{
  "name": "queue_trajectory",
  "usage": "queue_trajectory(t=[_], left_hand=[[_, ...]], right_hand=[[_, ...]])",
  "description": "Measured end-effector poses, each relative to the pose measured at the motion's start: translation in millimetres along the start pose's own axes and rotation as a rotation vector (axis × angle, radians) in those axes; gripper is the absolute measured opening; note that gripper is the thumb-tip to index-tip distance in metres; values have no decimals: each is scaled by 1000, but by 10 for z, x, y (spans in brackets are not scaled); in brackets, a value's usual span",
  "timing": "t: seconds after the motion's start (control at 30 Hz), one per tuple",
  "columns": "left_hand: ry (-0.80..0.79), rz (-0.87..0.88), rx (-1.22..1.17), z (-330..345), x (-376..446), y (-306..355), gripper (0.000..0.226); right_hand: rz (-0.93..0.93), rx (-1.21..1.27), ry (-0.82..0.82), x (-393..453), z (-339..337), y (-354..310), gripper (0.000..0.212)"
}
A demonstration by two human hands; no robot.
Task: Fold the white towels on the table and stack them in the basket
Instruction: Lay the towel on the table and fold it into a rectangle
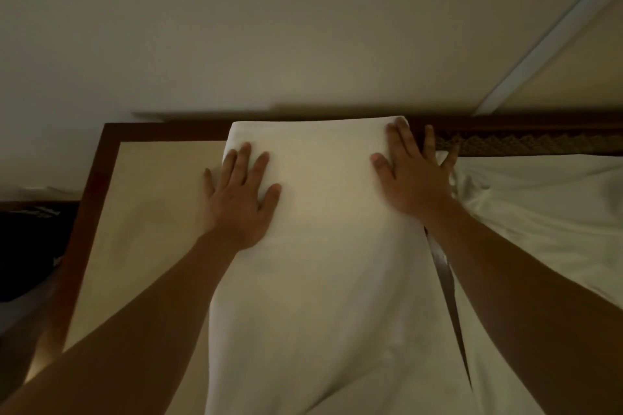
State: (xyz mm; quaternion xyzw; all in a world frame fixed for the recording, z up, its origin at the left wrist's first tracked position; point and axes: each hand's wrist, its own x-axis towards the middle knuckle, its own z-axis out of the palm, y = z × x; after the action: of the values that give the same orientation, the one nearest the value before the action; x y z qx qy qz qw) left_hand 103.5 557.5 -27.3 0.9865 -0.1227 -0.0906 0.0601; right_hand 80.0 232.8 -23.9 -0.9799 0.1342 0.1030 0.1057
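Your left hand (241, 193) and right hand (409, 175), fingers spread flat, press the folded white towel (323, 246) on the counter (145, 212). Smoothing seems underway; next you probably fold it again. No basket shows.

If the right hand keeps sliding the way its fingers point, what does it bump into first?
Probably the dark wooden edge along the far side of the table. The right hand lies flat on the white towel, its fingertips already at the towel's far corner. Behind that edge is the wall, though depth is hard to judge.

Folded towel (320, 212) on table (141, 212), left of loose towel (539, 205).
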Motion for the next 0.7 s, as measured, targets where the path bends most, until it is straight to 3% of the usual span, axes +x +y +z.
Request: queue_trajectory(t=[0.3,0.43,0.53,0.6,0.7], left_hand=[[0,8,-9,-44,27,1,69],[10,-32,-146,-190,-97,14,55],[228,53,-349,-236,-751,88,34],[283,173,-482,-212,-1339,109,27],[68,162,-632,-187,-2158,18,12]], right_hand=[[23,23,-2,66,-11,-79,71],[119,88,18,-295,-69,-177,73],[131,188,86,-1013,-7,-198,61],[150,222,90,-1565,98,-191,55],[177,291,155,-2281,282,-215,49]])
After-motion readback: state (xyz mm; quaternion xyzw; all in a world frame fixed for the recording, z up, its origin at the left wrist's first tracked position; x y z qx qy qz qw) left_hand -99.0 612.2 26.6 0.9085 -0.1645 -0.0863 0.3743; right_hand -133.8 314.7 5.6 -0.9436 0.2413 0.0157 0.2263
